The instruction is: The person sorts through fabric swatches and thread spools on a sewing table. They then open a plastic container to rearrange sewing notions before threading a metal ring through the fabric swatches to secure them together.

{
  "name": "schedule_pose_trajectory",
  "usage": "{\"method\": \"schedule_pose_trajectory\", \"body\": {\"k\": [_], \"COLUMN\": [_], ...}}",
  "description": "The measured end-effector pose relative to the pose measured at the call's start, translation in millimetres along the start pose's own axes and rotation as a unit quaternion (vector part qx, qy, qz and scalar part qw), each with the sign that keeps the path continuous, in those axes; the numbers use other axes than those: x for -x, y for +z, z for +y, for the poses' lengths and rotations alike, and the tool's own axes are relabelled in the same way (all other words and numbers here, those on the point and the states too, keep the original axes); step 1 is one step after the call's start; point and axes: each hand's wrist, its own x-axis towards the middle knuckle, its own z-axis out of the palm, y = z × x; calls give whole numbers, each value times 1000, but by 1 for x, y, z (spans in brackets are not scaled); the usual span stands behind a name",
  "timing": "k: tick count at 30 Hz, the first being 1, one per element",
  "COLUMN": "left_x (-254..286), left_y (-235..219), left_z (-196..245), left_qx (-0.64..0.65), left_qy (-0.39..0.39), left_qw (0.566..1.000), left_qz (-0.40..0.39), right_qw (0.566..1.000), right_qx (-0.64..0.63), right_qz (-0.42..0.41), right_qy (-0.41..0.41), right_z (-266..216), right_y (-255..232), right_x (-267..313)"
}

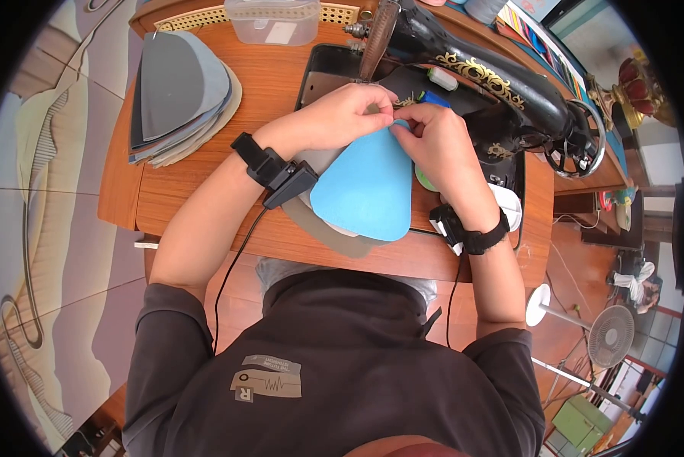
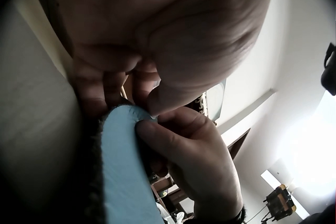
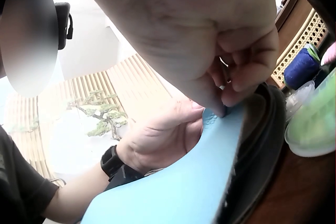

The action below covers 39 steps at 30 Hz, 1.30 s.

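Observation:
A light blue, rounded-triangle swatch (image 1: 365, 190) lies in front of the sewing machine, its narrow tip pointing away from the person. My left hand (image 1: 342, 114) pinches that tip between thumb and fingers. From the other side my right hand (image 1: 441, 141) pinches the same tip, fingertips close against the left ones. In the left wrist view the swatch (image 2: 123, 166) shows a dark fuzzy edge. Small creases mark the swatch's tip (image 3: 211, 118) in the right wrist view. Grey and beige swatches (image 1: 330, 234) of similar shape lie beneath the blue one.
A black sewing machine (image 1: 471, 65) with a handwheel (image 1: 582, 141) stands behind the hands. At the left, a stack of grey swatches (image 1: 182, 84) lies on the wooden table (image 1: 269, 68). Further back are a clear plastic box (image 1: 273, 21) and a white thread spool (image 1: 442, 78).

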Motion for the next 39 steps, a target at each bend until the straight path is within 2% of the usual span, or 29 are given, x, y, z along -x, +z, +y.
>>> {"method": "schedule_pose_trajectory", "body": {"k": [2,5,8,19,23,26,28,30,32,34,39], "left_x": [-1,1,2,0,1,-1,-1,0,0,1,0], "left_y": [2,3,2,7,6,6,8,8,5,6,7], "left_z": [-2,14,22,11,22,16,7,7,16,16,15], "left_qx": [-17,18,0,-20,-38,-48,-44,-37,-26,-2,4], "left_qy": [9,-75,-119,-88,-124,-102,-44,-41,-91,-87,-74], "left_qw": [1000,997,993,995,991,993,996,997,995,996,997], "left_qz": [10,13,-12,31,28,28,62,61,28,34,38], "right_qw": [1000,1000,999,989,995,996,996,995,993,989,993], "right_qx": [-4,-18,-32,-104,-64,-60,-56,-74,-99,-131,-97], "right_qz": [-6,-11,-17,-99,-77,-65,-62,-63,-65,-67,-49], "right_qy": [5,21,30,46,10,-17,-16,-28,-28,-17,-38], "right_z": [1,1,6,28,21,20,17,20,25,29,27], "right_y": [0,-2,-1,-10,-12,-10,-9,-8,-8,-8,-5], "right_x": [-1,-3,-3,-4,-1,-1,0,0,-1,-2,-1]}}
